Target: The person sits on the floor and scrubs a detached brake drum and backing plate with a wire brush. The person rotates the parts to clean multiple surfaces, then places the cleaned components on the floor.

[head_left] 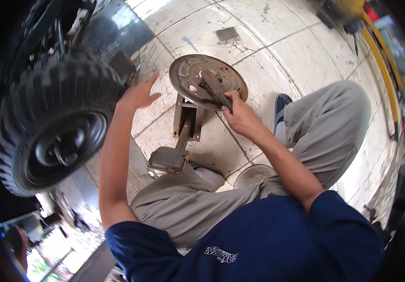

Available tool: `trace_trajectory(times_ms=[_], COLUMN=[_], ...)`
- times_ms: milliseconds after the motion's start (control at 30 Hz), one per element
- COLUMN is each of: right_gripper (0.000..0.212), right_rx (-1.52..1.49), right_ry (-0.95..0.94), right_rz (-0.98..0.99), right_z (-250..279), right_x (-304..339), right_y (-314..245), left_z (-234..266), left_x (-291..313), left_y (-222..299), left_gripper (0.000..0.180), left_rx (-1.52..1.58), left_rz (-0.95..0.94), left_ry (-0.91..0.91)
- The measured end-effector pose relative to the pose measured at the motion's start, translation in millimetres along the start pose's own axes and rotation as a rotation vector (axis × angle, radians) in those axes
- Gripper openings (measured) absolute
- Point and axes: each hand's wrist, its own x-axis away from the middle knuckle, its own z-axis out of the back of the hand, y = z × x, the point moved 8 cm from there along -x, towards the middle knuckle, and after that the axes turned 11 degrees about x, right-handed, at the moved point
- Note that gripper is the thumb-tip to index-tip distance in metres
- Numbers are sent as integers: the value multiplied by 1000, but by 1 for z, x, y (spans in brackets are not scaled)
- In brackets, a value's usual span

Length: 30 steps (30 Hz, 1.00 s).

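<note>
My right hand (241,114) is closed round the handle of a brush (217,88) with dark bristles. The brush lies across the face of a round, brownish metal plate (184,70) with holes in it, which looks like a brake backing plate. My left hand (139,96) is held in the air to the left of the plate, fingers apart, with nothing in it. Below the plate stands a rusty metal bracket with a pedal arm (183,135), ending in a dark pedal pad (168,160) close to my leg. The bracket's upper end is partly hidden under the plate.
A large knobbly tyre on a black wheel (56,127) stands close to my left arm. A small brown flat piece (227,34) lies on the cracked tiled floor (277,61). A round dish (251,175) sits by my legs. Yellow bars (382,61) run along the right.
</note>
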Motion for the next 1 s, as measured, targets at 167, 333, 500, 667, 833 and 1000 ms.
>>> trace_trajectory(times_ms=[167,333,500,667,833,1000], right_gripper=[49,54,55,55,47,48], right_rx=[-190,-337,-211,-73,97,171], right_ry=[-26,151,45,-101,0,-200], right_rz=[-116,-100,-171,204,163,319], right_z=[19,59,77,24,-1,-3], right_x=[-29,-71,-124,-136,-147,-157], right_y=[21,-2,-1,3,50,19], left_z=[-12,10,50,31,-9,-17], left_x=[16,39,54,86,104,115], left_y=[5,33,76,62,14,-31], left_gripper=[83,74,67,60,63,62], left_rx=[56,-52,45,44,103,42], left_rz=[103,199,142,120,271,313], left_ry=[-146,-148,-26,-25,-119,-177])
